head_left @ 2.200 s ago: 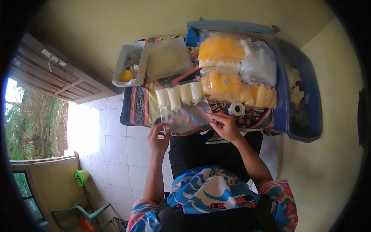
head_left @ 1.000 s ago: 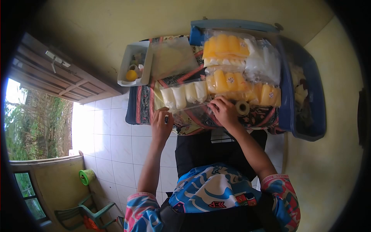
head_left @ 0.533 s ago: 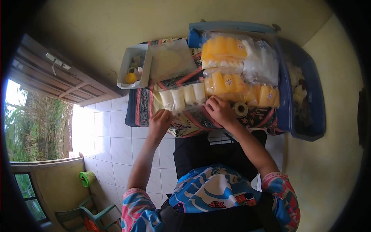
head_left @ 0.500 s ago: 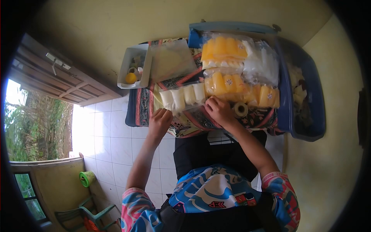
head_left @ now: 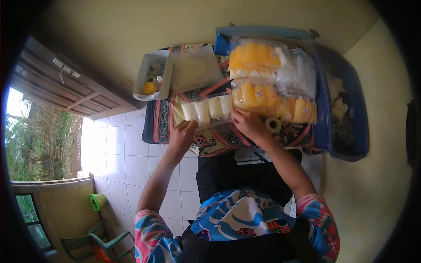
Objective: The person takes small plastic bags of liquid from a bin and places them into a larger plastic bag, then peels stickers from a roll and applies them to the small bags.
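Note:
A clear plastic bag (head_left: 213,108) with several pale cream, sausage-shaped packs lies flat on the patterned cloth in front of me. My left hand (head_left: 182,134) is closed, its fingertips pinching the bag's near left corner. At the near right corner, my right hand (head_left: 248,124) is closed with thumb and fingers together on the bag's edge. The exact grip is partly hidden by the knuckles. Right beside that hand lies a roll of tape (head_left: 272,125). Bags of orange packs (head_left: 255,95) lie just beyond it.
A white box (head_left: 151,93) of small items stands at the back left, beside a translucent flat sheet (head_left: 197,68). More orange packs (head_left: 254,55) and clear plastic bags (head_left: 298,72) are stacked at the back. A blue tub (head_left: 360,109) borders the right side.
Both hands have shifted only slightly, the left fingers tipping a little up along the bag's near edge. The bag stays in about the same place.

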`<control>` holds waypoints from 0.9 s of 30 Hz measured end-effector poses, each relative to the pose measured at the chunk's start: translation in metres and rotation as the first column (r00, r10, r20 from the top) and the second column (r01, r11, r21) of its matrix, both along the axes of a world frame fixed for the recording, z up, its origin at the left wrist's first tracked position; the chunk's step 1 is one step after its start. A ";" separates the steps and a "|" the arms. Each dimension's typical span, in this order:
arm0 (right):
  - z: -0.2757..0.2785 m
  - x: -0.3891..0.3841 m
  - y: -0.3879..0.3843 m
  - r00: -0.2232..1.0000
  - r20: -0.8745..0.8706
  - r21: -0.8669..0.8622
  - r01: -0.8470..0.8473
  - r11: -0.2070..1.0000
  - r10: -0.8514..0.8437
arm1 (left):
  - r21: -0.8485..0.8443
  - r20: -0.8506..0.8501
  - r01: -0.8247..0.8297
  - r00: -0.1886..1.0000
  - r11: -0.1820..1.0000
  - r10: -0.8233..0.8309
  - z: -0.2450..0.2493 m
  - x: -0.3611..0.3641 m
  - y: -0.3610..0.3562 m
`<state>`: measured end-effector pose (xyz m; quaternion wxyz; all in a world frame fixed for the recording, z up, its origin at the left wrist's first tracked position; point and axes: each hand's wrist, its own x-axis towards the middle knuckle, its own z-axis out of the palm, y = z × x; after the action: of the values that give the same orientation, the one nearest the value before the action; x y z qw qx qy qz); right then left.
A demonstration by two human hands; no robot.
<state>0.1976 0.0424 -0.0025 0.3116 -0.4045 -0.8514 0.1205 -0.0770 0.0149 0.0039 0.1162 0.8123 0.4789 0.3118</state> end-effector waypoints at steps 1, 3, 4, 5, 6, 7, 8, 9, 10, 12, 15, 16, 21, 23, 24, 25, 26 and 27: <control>-0.001 -0.002 -0.001 1.000 0.003 0.040 0.007 0.999 -0.007 | 0.016 -0.009 -0.008 1.000 1.000 0.008 -0.002 0.001 0.000; -0.007 -0.005 -0.002 1.000 0.010 0.058 0.025 0.998 -0.025 | 0.044 -0.028 -0.022 0.999 0.999 0.023 -0.004 0.003 -0.001; -0.010 -0.006 -0.003 0.999 0.013 0.066 0.034 0.997 -0.035 | 0.043 -0.041 -0.032 0.999 0.999 0.034 -0.004 0.005 -0.003; -0.012 -0.006 -0.005 0.999 0.016 0.070 0.032 0.997 -0.033 | 0.042 -0.055 -0.042 0.997 0.998 0.045 -0.003 0.006 -0.004; -0.011 -0.007 -0.007 0.999 0.019 0.075 0.030 0.997 -0.031 | 0.043 -0.069 -0.052 0.996 0.998 0.055 -0.002 0.007 -0.005; -0.010 -0.007 -0.007 0.999 0.022 0.080 0.027 0.996 -0.029 | 0.050 -0.084 -0.054 0.995 0.997 0.058 -0.003 0.007 -0.005; -0.011 -0.007 -0.007 0.999 0.024 0.088 0.025 0.996 -0.027 | 0.057 -0.100 -0.056 0.993 0.997 0.062 -0.005 0.006 -0.005; -0.012 -0.008 -0.007 0.999 0.025 0.096 0.023 0.995 -0.025 | 0.063 -0.115 -0.059 0.991 0.996 0.066 -0.006 0.005 -0.005; -0.013 -0.007 -0.007 0.999 0.027 0.104 0.020 0.994 -0.023 | 0.070 -0.129 -0.034 0.991 0.997 0.043 -0.008 0.004 -0.004; -0.013 -0.002 -0.005 1.000 0.006 0.073 0.007 0.997 -0.007 | 0.083 -0.156 0.016 0.988 0.996 -0.003 -0.008 0.000 -0.001; -0.009 0.009 -0.001 0.999 -0.037 0.090 -0.029 0.996 0.033 | 0.141 -0.120 0.176 0.980 0.974 -0.160 0.001 -0.012 0.005; -0.007 0.010 0.000 0.997 -0.053 0.105 -0.042 0.994 0.048 | 0.158 -0.128 0.220 0.971 0.963 -0.201 0.005 -0.015 0.005; 0.000 0.013 -0.004 0.991 -0.018 0.150 -0.132 0.980 0.136 | 0.238 -0.197 0.416 0.906 0.878 -0.376 0.007 -0.021 0.006; 0.001 0.015 -0.004 0.988 0.019 0.163 -0.156 0.974 0.155 | 0.273 -0.209 0.454 0.889 0.848 -0.408 0.000 -0.025 0.008; 0.001 0.017 -0.004 0.987 0.040 0.165 -0.160 0.973 0.156 | 0.290 -0.215 0.473 0.879 0.832 -0.425 0.000 -0.024 0.009; 0.000 0.018 -0.004 0.986 0.060 0.167 -0.165 0.972 0.157 | 0.278 -0.217 0.451 0.890 0.848 -0.402 0.000 -0.024 0.009; -0.003 0.017 -0.004 0.990 0.036 0.140 -0.139 0.980 0.135 | 0.266 -0.219 0.428 0.899 0.864 -0.378 0.000 -0.024 0.008; -0.005 0.016 -0.006 0.994 0.012 0.113 -0.113 0.987 0.113 | 0.254 -0.222 0.405 0.908 0.878 -0.354 0.001 -0.023 0.007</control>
<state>0.2132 0.0369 -0.0071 0.3243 -0.3376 -0.8793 0.0881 -0.1002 0.0220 0.0051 0.0121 0.9222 0.2662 0.2804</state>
